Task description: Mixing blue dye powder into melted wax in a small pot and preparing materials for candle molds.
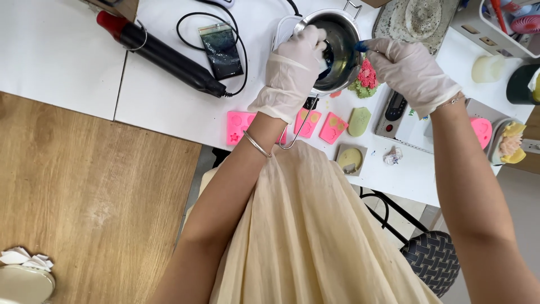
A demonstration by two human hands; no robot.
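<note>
The steel pot (336,50) stood on the white table (169,95). The left hand (292,70) gripped its rim; the right hand (408,70) closed around a blue stick (361,47). It looked rigid, slippery, best held at the rim.

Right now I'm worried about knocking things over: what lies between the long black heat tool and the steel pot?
In the head view, a small dark rectangular pouch lies between heat tool and steel pot, ringed by black cord.

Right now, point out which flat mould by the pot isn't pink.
The pale green mould, rightmost in the row beside the scale. The other moulds are bright pink.
</note>
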